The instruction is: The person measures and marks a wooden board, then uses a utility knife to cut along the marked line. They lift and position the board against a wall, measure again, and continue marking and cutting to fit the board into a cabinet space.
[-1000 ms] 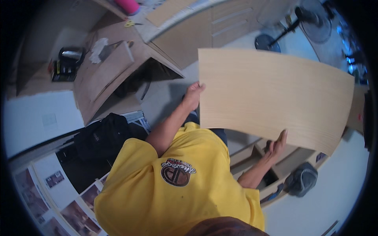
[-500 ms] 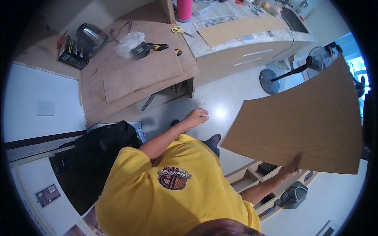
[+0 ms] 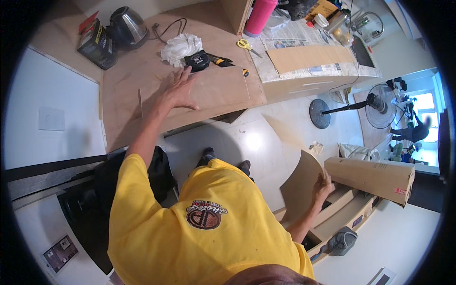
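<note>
The thin wooden sheet (image 3: pixel 300 186) stands on edge at my lower right, over the white floor (image 3: pixel 256 137), curved slightly and leaning beside a long cardboard box (image 3: pixel 373 178). My right hand (image 3: pixel 324 183) grips its upper edge, fingers wrapped over the rim and clamped on the board. Below it sit open wooden compartments (image 3: pixel 344 213) and a grey bag (image 3: pixel 343 241).

My left hand (image 3: pixel 179 90) lies flat with fingers spread on a smaller board (image 3: pixel 211 90) resting on the wooden worktop (image 3: pixel 128 90); it presses down, palm open, closed around nothing. Just beyond its fingertips I see a black tape measure (image 3: pixel 196 61), a crumpled white cloth (image 3: pixel 179 47) and a utility knife (image 3: pixel 223 61). Farther off on the worktop stand an electric kettle (image 3: pixel 126 27) and a dark box (image 3: pixel 97 43).

To the right, yellow-handled scissors (image 3: pixel 244 45) and a strip of cardboard (image 3: pixel 308 57) lie on newspaper beside a pink bottle (image 3: pixel 260 16). A pedestal fan (image 3: pixel 351 108) lies on the floor, well apart from me.
</note>
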`<state>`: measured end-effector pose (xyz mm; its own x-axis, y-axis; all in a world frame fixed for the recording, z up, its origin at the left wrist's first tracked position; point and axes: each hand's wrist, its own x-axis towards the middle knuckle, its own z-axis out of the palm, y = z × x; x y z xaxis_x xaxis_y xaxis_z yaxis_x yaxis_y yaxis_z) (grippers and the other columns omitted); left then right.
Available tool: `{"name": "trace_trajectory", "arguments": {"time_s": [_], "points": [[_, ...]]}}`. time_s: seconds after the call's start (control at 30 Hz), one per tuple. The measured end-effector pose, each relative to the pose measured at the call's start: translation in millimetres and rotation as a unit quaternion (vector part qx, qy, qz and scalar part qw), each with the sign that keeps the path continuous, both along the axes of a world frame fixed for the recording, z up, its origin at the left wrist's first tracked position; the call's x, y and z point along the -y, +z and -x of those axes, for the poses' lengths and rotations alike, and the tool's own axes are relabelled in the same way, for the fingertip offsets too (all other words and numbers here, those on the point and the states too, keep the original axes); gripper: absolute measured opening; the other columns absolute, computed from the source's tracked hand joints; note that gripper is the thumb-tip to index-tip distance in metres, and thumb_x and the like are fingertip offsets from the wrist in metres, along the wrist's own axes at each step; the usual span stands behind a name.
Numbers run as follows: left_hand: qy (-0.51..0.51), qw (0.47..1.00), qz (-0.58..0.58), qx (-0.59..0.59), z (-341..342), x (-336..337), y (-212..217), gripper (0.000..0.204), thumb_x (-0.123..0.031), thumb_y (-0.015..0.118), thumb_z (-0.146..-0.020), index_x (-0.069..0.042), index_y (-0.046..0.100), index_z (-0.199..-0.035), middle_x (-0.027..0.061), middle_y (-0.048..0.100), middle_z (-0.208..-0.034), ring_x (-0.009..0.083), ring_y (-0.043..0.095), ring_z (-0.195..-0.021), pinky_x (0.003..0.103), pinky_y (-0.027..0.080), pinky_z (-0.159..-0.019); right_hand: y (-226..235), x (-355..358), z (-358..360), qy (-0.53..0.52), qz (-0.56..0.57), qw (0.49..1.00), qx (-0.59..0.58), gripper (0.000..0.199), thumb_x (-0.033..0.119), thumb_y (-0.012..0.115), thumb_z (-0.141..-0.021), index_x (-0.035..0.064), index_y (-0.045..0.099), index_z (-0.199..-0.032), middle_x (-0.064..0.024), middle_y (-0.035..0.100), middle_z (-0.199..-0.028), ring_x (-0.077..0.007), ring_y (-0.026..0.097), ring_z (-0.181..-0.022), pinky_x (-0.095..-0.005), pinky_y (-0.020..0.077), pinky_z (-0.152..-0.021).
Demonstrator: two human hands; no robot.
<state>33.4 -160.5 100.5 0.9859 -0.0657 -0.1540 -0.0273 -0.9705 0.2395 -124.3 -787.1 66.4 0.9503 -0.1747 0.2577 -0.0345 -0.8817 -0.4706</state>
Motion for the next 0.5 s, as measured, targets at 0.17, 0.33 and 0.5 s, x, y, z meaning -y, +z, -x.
{"name": "trace_trajectory", "arguments": {"time_s": [0.17, 0.33, 0.5], "points": [[-0.032, 0.998, 0.025, -0.049, -10.8, -11.9, -14.8, 0.138, -0.043, 0.097, -0.046, -0.017, 0.025, -0.161, 0.0195, 0.029, -0.161, 0.0414, 0.031, -0.147, 0.058, 0.026, -0.119, -47.5, -7.8, 30.2, -0.037, 0.022, 0.996, -0.079, 0.021, 0.011, 0.063, -0.096, 0.0021, 0.071, -0.112, -0.023, 0.067, -0.093, -0.0379, 0.067, -0.083, -0.0422, 0.0518, -0.075], [-0.038, 0.998, 0.008, -0.053, -19.6, -9.8, -15.7, 0.132, -0.042, 0.097, -0.049, -0.012, 0.029, -0.158, 0.0186, 0.045, -0.148, 0.0402, 0.042, -0.139, 0.058, 0.036, -0.112, -80.2, -9.8, 68.1, -0.086, -0.064, 0.985, -0.132, 0.016, 0.011, 0.063, -0.096, -0.0011, 0.069, -0.104, -0.0197, 0.063, -0.085, -0.0366, 0.063, -0.074, -0.0433, 0.0495, -0.07], [-0.02, 0.994, 0.094, -0.056, -51.2, -11.0, 6.7, 0.093, -0.038, 0.095, -0.054, -0.004, 0.057, -0.131, 0.02, 0.059, -0.126, 0.0383, 0.056, -0.124, 0.048, 0.045, -0.103, -97.1, -19.4, 86.3, -0.089, -0.154, 0.979, -0.097, 0.019, 0.013, 0.058, -0.096, -0.0016, 0.066, -0.105, -0.0173, 0.059, -0.087, -0.0318, 0.059, -0.074, -0.0423, 0.047, -0.066]]}}
